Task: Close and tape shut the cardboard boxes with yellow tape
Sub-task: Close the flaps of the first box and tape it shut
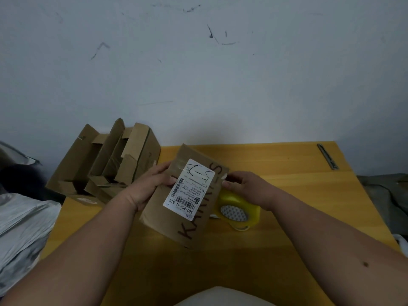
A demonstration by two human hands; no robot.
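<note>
A small cardboard box [176,221] with a white shipping label and black handwriting is held tilted above the yellow table [287,195]. My left hand [150,184] grips its left side, thumb on the top face. My right hand [245,186] pinches the box's right edge, where a pale strip shows at the fingertips. A roll of yellow tape [239,214] lies on the table just under my right hand, partly hidden by the box. Several opened cardboard boxes [106,164] with flaps standing up sit at the table's far left corner.
A metal utility knife [327,156] lies near the far right corner of the table. Grey plastic mailer bags [24,224] are piled to the left of the table. A scuffed white wall stands right behind it. A dark cloth [384,191] lies at the right.
</note>
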